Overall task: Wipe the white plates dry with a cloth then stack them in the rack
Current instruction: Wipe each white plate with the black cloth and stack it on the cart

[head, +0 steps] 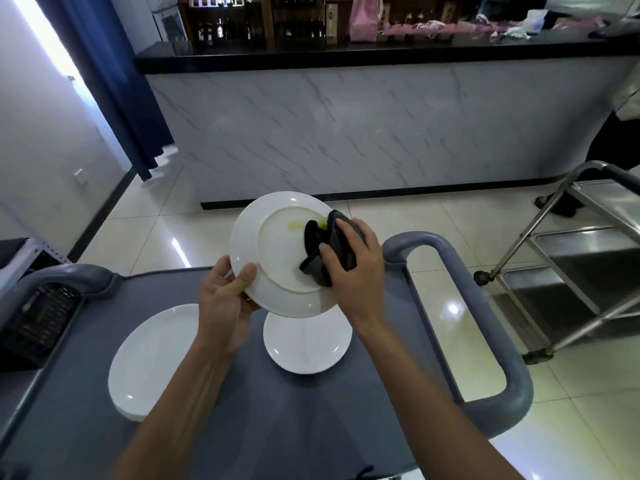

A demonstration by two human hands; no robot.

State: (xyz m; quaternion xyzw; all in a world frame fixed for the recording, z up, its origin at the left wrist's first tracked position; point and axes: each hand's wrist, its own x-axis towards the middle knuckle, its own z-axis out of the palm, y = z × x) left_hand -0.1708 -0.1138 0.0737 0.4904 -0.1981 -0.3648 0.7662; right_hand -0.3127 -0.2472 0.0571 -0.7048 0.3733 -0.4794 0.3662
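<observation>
Grey trolley top [284,420] fills the lower half of the view, with a looped grey handle [481,327] on its right side. A steel rack trolley [568,271] stands well apart to the right, on the tiled floor; its shelves look bare in the visible part.

Two white plates rest on the trolley top: a larger plate [152,362] to the left, a smaller plate [308,348] near centre, apart from each other.

A third white plate, the held plate [277,258], is lifted above the smaller one and tilted, its underside with the foot ring facing the camera. A yellowish mark [295,225] shows inside the ring, just beside the cloth.

Left hand [225,306] grips the held plate's lower left rim, thumb on the near face, fingers behind. Right hand [353,268] is clenched around a bunched dark cloth [322,251], pressing it against the plate's right side.

Step in hand, judged: wiping the underside of the first plate. Nothing appears stacked yet.

Next move likely calls for sweeping the cloth left across the mark, turning the plate to dry the other face, then carrying it right to the rack. The rim grip is narrow; a wet plate could slip.
</observation>
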